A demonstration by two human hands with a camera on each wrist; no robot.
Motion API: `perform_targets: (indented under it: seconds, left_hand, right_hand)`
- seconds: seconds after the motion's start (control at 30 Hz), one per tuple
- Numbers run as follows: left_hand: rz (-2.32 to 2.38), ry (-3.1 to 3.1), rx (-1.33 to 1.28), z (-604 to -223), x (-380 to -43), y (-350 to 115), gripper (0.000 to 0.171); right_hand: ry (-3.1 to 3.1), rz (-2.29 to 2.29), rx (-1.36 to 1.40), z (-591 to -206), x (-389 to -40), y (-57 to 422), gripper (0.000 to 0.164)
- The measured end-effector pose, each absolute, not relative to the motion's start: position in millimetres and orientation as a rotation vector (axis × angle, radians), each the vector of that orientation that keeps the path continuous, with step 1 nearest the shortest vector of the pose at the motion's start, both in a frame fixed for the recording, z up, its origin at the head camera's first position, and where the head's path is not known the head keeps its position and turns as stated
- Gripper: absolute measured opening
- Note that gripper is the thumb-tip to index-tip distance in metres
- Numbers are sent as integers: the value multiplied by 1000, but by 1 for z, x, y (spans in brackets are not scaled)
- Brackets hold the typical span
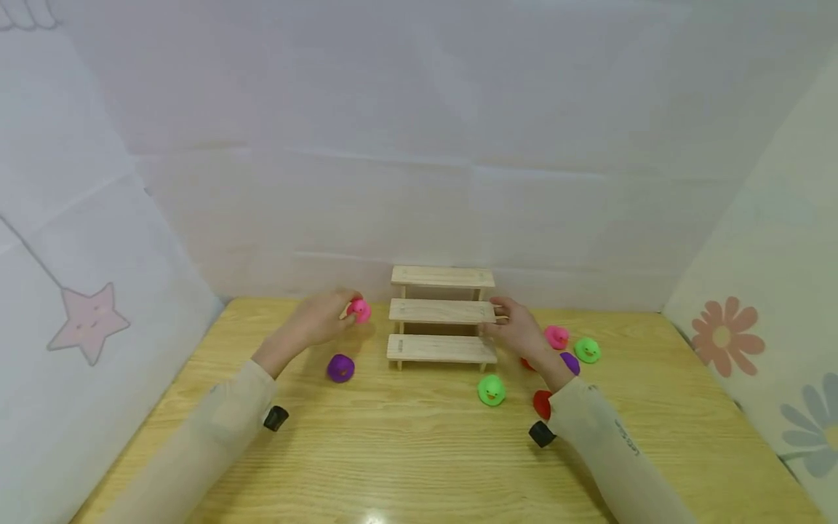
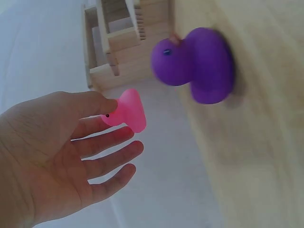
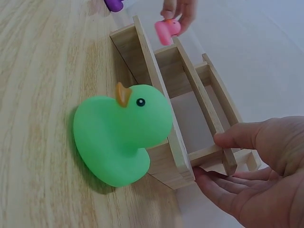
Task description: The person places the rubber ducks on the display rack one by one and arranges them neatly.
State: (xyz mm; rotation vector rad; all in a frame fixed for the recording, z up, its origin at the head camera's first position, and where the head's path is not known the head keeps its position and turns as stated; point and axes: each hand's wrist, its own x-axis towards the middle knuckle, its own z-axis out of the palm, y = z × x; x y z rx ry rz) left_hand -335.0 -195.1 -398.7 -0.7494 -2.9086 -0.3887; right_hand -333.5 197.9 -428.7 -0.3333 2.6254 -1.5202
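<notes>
A pink rubber duck (image 1: 360, 311) is pinched between the thumb and fingers of my left hand (image 1: 324, 318), to the left of the three-tier wooden stand (image 1: 441, 311). In the left wrist view the pink duck (image 2: 133, 111) appears tilted, and the other fingers extend loosely. My right hand (image 1: 519, 333) grips the right end of the stand's middle board, thumb on one face and fingers beneath. A purple duck (image 1: 340, 368) sits on the table near my left wrist. Just in front of the stand's right end stands a green duck (image 3: 118, 137).
Beside my right forearm lie another pink duck (image 1: 556, 336), a green duck (image 1: 587, 350), a purple duck (image 1: 570, 362) and a red duck (image 1: 542, 405); another red one is mostly hidden by the wrist. A pale cloth backdrop (image 1: 314, 211) rises behind the wooden table (image 1: 393, 451).
</notes>
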Motion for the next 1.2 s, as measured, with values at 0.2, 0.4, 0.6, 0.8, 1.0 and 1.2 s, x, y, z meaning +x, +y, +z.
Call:
perform_targets:
  seconds: [0.2, 0.4, 0.6, 0.8, 1.0, 1.2]
  left_hand:
    - [-301, -2861, -790, -369, -343, -178, 35]
    - [-324, -2812, -855, -346, -353, -153, 34]
    - [-340, -2785, -906, -338, -363, -131, 33]
    - [-342, -2781, -910, -337, -376, -123, 43]
    - [-341, -2798, -897, -334, -385, -121, 42]
    - [-330, -2785, -914, -332, -392, -124, 36]
  right_hand:
    - [2635, -1507, -326, -429, -334, 199, 70]
    - [2649, -1523, -315, -431, -335, 201, 69]
    - [2626, -1543, -311, -440, -336, 195, 68]
    - [2639, -1548, -306, -442, -340, 185, 67]
    - [2628, -1552, -318, -440, -342, 179, 68]
    - [2631, -1552, -329, -437, -343, 174, 68]
